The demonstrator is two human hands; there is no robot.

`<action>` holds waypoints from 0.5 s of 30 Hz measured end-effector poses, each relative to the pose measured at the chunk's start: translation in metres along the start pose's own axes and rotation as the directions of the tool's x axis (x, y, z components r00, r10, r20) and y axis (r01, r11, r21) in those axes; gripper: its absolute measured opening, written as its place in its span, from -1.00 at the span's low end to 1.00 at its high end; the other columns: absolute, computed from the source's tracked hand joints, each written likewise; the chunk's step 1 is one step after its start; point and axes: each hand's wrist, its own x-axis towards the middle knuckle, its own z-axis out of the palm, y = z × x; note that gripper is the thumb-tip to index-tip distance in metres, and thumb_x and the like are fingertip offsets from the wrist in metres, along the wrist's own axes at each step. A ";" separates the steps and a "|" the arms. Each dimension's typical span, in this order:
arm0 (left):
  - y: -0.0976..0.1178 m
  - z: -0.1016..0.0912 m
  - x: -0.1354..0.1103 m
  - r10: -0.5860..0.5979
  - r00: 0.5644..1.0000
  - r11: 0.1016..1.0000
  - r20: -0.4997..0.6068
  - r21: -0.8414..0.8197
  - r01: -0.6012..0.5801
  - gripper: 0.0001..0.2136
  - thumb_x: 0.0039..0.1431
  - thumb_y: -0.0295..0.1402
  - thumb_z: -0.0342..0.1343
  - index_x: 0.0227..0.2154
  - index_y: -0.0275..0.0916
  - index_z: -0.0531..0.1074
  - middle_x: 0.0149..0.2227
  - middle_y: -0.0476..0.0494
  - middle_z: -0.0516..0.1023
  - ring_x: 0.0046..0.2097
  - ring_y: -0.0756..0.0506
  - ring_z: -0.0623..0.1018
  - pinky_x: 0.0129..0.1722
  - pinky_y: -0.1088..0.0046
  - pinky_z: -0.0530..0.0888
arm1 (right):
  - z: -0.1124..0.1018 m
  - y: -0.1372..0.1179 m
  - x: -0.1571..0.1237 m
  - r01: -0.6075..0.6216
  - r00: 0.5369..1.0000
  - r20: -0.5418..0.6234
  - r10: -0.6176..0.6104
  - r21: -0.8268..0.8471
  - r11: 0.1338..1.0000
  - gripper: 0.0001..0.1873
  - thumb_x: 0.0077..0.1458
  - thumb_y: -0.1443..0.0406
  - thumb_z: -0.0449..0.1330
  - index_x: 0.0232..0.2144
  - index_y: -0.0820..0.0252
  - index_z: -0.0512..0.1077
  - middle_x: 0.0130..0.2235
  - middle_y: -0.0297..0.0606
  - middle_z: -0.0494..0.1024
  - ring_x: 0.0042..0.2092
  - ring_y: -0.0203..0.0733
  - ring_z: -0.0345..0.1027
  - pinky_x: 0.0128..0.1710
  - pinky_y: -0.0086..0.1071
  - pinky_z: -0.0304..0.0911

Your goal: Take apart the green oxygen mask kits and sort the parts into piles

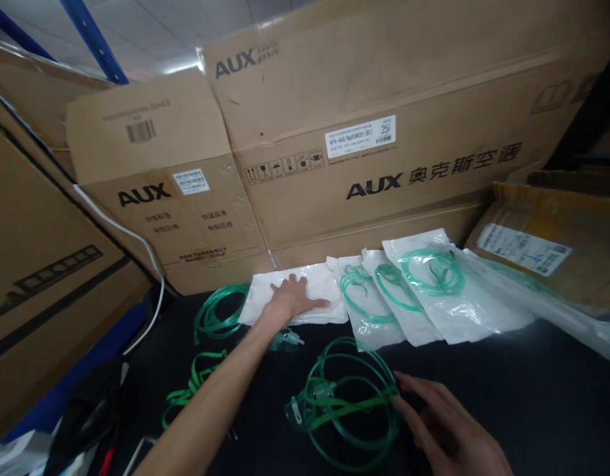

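My left hand (295,297) lies palm down with its fingers spread on white flat pouches (260,296) near the back of the black table. At the front, my right hand (441,420) pinches the right edge of a coil of clear green oxygen mask tubing (351,456). A clear mask (305,403) and a bright green strap (342,413) lie within that coil. Beyond my left forearm is another coil of green tubing (220,314), with a clear connector piece (286,338) to its right. A loose green strap (190,390) rests left of my forearm, partly hidden by it.
Several white pouches with green tubing inside (431,271) overlap at the back right. Large cardboard boxes (305,205) wall off the back, and an opened carton (547,231) stands at right. A white cable (153,258) hangs at left beside a dark bag (89,410).
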 end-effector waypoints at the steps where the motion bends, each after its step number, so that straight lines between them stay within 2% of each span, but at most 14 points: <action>1: 0.002 -0.005 -0.010 0.043 0.998 0.999 -0.047 -0.031 -0.044 -0.42 0.25 -0.05 0.30 0.21 -0.27 0.40 0.37 -0.39 0.32 0.37 -0.45 0.29 0.35 -0.26 0.12 | -0.001 -0.002 -0.002 0.045 0.999 0.030 -0.044 -0.016 0.999 -0.66 0.23 0.09 0.33 0.03 -0.04 0.65 0.00 -0.14 0.68 -0.15 -0.04 0.66 -0.15 -0.41 0.55; 2: 0.005 -0.010 -0.024 0.092 0.991 0.993 -0.101 -0.069 -0.099 -0.37 0.24 -0.01 0.29 0.23 -0.31 0.38 0.39 -0.43 0.28 0.39 -0.45 0.26 0.38 -0.16 0.09 | -0.002 -0.005 -0.004 0.099 0.993 0.070 -0.097 -0.026 0.995 -0.69 0.28 0.14 0.29 0.03 -0.05 0.65 0.01 -0.16 0.68 -0.07 -0.02 0.65 -0.05 -0.40 0.53; 3: 0.007 -0.013 -0.040 0.139 0.978 0.982 -0.156 -0.108 -0.157 -0.41 0.31 -0.01 0.22 0.24 -0.30 0.37 0.37 -0.38 0.32 0.37 -0.38 0.31 0.38 0.00 0.14 | -0.001 -0.007 -0.006 0.161 0.981 0.115 -0.157 -0.033 0.986 -0.70 0.31 0.19 0.26 0.05 -0.07 0.65 0.03 -0.17 0.68 -0.01 -0.01 0.63 0.04 -0.38 0.49; 5: 0.008 -0.012 -0.076 0.231 0.949 0.945 -0.213 -0.182 -0.271 -0.63 0.45 -0.09 0.04 0.13 -0.19 0.47 0.20 -0.20 0.53 0.24 -0.22 0.47 0.30 0.27 0.29 | 0.005 -0.013 -0.009 0.300 0.942 0.172 -0.287 -0.056 0.952 -0.66 0.36 0.28 0.19 0.10 -0.10 0.61 0.05 -0.20 0.67 0.06 -0.04 0.60 0.14 -0.36 0.43; 6: 0.007 -0.008 -0.095 0.262 0.940 0.928 -0.220 -0.212 -0.308 -0.70 0.48 -0.12 0.00 0.02 -0.15 0.53 0.09 -0.14 0.61 0.15 -0.18 0.54 0.23 0.33 0.36 | 0.010 -0.015 -0.008 0.358 0.921 0.189 -0.339 -0.075 0.931 -0.62 0.37 0.32 0.16 0.13 -0.11 0.59 0.06 -0.21 0.67 0.07 -0.05 0.58 0.16 -0.36 0.42; 7: 0.005 -0.002 -0.113 0.275 0.936 0.916 -0.217 -0.236 -0.324 -0.73 0.48 -0.17 0.00 -0.09 -0.14 0.57 -0.01 -0.12 0.66 0.07 -0.17 0.59 0.16 0.36 0.41 | 0.017 -0.017 -0.008 0.402 0.905 0.195 -0.378 -0.101 0.910 -0.59 0.38 0.36 0.14 0.15 -0.11 0.57 0.06 -0.21 0.66 0.07 -0.07 0.58 0.16 -0.36 0.42; 9: -0.003 0.017 -0.142 0.244 0.945 0.913 -0.217 -0.277 -0.299 -0.73 0.48 -0.24 -0.01 -0.16 -0.14 0.60 -0.10 -0.14 0.68 -0.01 -0.20 0.62 0.08 0.31 0.46 | 0.033 -0.020 -0.004 0.437 0.892 0.212 -0.400 -0.173 0.883 -0.53 0.36 0.43 0.10 0.18 -0.09 0.54 0.07 -0.21 0.66 0.08 -0.07 0.57 0.15 -0.33 0.44; 10: -0.008 0.027 -0.154 0.186 0.956 0.904 -0.228 -0.341 -0.257 -0.76 0.45 -0.26 0.03 -0.16 -0.13 0.61 -0.10 -0.16 0.68 0.00 -0.23 0.62 0.10 0.27 0.45 | 0.041 -0.019 -0.001 0.438 0.892 0.225 -0.392 -0.220 0.871 -0.48 0.34 0.47 0.08 0.20 -0.08 0.52 0.10 -0.20 0.64 0.10 -0.05 0.56 0.16 -0.29 0.44; 12: -0.015 0.048 -0.171 0.090 0.979 0.881 -0.183 -0.443 -0.164 -0.80 0.40 -0.25 0.11 -0.11 -0.07 0.63 -0.07 -0.15 0.68 0.03 -0.27 0.61 0.20 0.17 0.38 | 0.057 -0.014 0.003 0.448 0.889 0.266 -0.374 -0.326 0.833 -0.36 0.26 0.54 0.07 0.26 -0.07 0.45 0.21 -0.18 0.57 0.18 0.04 0.50 0.18 -0.17 0.44; 15: -0.019 0.066 -0.185 0.038 0.995 0.839 -0.090 -0.539 -0.080 -0.78 0.34 -0.21 0.18 -0.02 -0.01 0.63 0.01 -0.13 0.66 0.10 -0.30 0.58 0.32 0.09 0.27 | 0.070 -0.001 0.004 0.476 0.873 0.326 -0.362 -0.413 0.777 -0.23 0.13 0.62 0.06 0.30 -0.04 0.41 0.27 -0.16 0.52 0.25 0.19 0.42 0.19 0.02 0.42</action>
